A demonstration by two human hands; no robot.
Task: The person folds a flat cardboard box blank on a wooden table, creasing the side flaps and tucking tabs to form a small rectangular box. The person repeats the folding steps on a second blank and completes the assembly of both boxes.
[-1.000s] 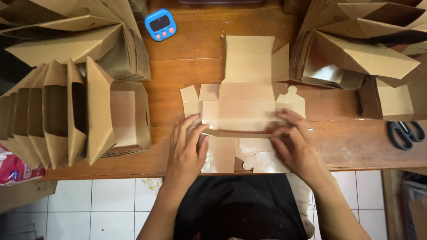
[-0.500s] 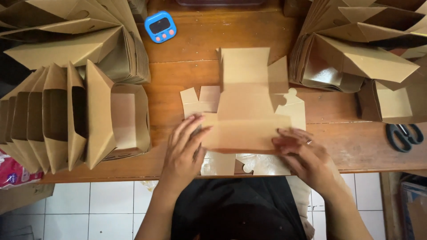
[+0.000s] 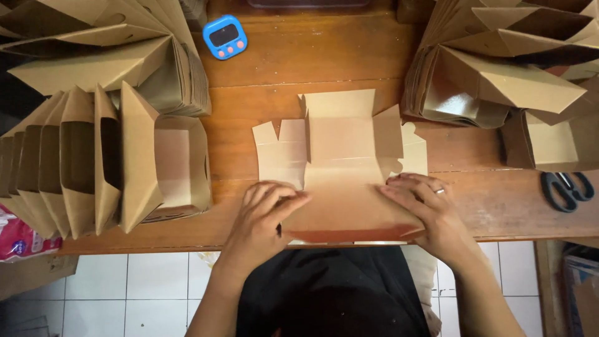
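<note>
The cardboard blank point(image 3: 340, 162) is pressed flat under both open palms, left hand point(image 3: 265, 215) and right hand point(image 3: 427, 209); between them the near flap may crease crooked if pressure is uneven

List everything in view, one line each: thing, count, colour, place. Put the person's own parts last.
flat box blank: one, brown card, table centre, near flap folded up.
folded boxes: a nested row, brown, left side.
box stacks: several, brown, far left corner.
more boxes: a pile, brown, far right.
timer: one, blue, far edge.
scissors: one pair, black, right edge.
table: one, reddish wood.
floor tiles: white, below the table.
packet: one, pink, lower left.
left hand: on the blank's near left.
right hand: on its near right, wearing a ring.
</note>
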